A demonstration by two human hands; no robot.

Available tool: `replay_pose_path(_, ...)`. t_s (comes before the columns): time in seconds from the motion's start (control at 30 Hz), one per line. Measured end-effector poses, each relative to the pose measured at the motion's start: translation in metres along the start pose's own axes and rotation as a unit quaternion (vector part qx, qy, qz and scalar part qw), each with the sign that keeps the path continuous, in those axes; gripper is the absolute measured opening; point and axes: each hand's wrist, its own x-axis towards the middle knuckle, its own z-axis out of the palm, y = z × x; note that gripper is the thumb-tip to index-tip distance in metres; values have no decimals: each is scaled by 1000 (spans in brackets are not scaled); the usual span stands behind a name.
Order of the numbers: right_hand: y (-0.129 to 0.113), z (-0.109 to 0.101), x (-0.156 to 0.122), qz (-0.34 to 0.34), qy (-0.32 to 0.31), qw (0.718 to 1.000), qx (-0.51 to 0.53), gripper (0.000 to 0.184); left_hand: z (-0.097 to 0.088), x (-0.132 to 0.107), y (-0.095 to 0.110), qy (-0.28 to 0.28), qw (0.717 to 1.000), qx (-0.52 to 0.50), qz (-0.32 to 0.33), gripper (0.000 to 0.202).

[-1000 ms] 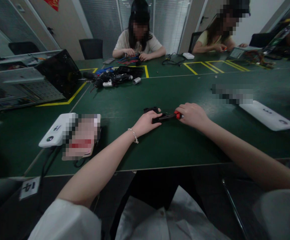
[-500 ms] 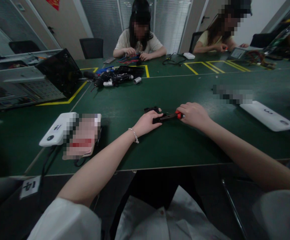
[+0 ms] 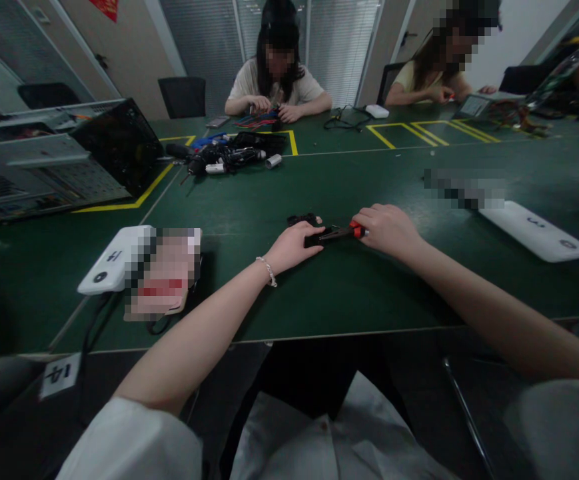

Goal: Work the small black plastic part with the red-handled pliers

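Note:
My left hand (image 3: pixel 293 245) rests on the green table (image 3: pixel 339 293) with its fingers closed over a small black part (image 3: pixel 314 238). Another black piece (image 3: pixel 302 219) lies just beyond it. My right hand (image 3: pixel 386 229) is curled round the red handle of a screwdriver (image 3: pixel 343 232), whose shaft points left into the black part. A bead bracelet sits on my left wrist.
A white box (image 3: pixel 114 257) with a cable lies at the left, and a white flat device (image 3: pixel 536 231) at the right. A pile of black cables and parts (image 3: pixel 232 157) sits mid-table beside an open computer case (image 3: pixel 54 160). Two people work at the far side.

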Motion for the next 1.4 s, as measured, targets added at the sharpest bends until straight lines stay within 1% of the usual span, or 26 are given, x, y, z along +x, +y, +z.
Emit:
replay_pose_path(0.17, 2, 3, -1, 1, 2, 1000, 8, 21, 0, 0, 1, 5, 1000, -3, 3, 42)
replay_pose_path(0.37, -1, 1, 0, 9, 0, 1000, 14, 21, -1, 0, 2, 2, 1000, -1, -1, 40)
replay_pose_path(0.53, -3, -1, 0, 13, 4, 1000, 17, 21, -1, 0, 1, 3, 1000, -4, 0, 43)
replay_pose_path(0.83, 1, 0, -1, 0, 0, 1000, 3, 22, -2, -1, 3, -4, 1000, -3, -10, 43)
replay_pose_path(1.13, -1, 2, 0, 13, -6, 1000, 13, 20, -2, 1, 3, -7, 1000, 6, -13, 44)
replay_pose_path(1.4, -1, 0, 0, 6, -1, 1000, -1, 20, -3, 1, 5, -10, 1000, 10, -14, 43)
